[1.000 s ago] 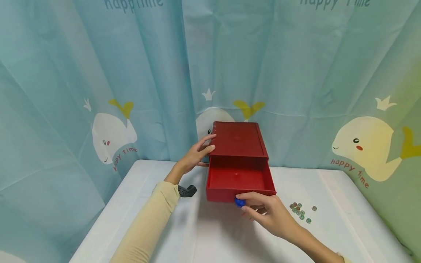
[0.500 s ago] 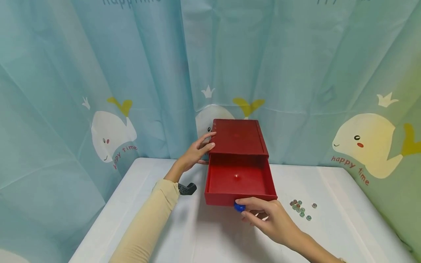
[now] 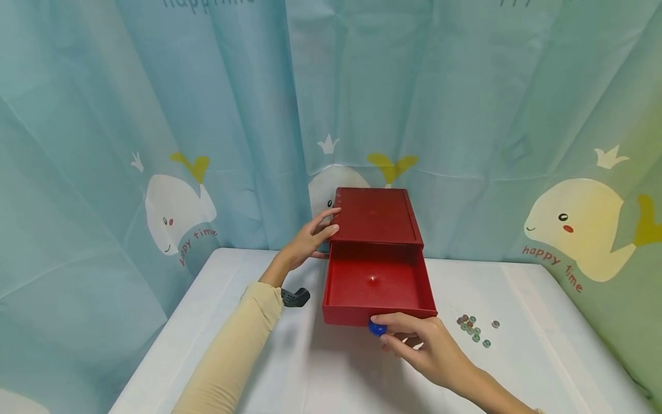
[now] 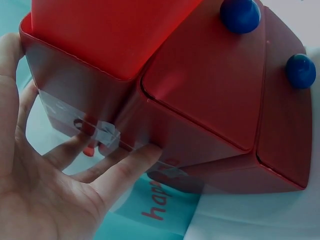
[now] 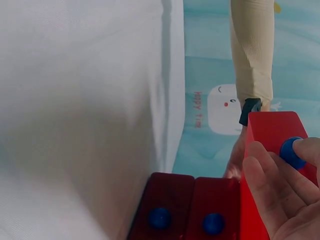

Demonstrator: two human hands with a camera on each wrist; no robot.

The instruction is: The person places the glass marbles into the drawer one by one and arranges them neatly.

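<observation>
A red drawer cabinet [image 3: 376, 217] stands against the curtain with its top drawer [image 3: 381, 286] pulled well out; the inside shows bare. My right hand [image 3: 421, 345] pinches the round blue knob [image 3: 377, 328] on that drawer's front between thumb and forefinger. The other fingers extend beneath, beside the drawer front in the right wrist view. Against the cabinet's left side, my left hand [image 3: 305, 246] lies with spread fingers, two of them reaching the top edge. Two lower drawers with a middle knob [image 4: 240, 15] and a bottom knob [image 4: 300, 71] are closed in the left wrist view.
Several small greenish and brown glass pieces [image 3: 469, 328] lie on the white table [image 3: 517, 368] to the right. A black wrist mount [image 3: 295, 297] shows at the left wrist. The whale-print curtain [image 3: 465, 115] hangs close behind the cabinet.
The top drawer has slid a little farther out toward me, with my right hand on its knob. My left hand keeps its place on the cabinet's side.
</observation>
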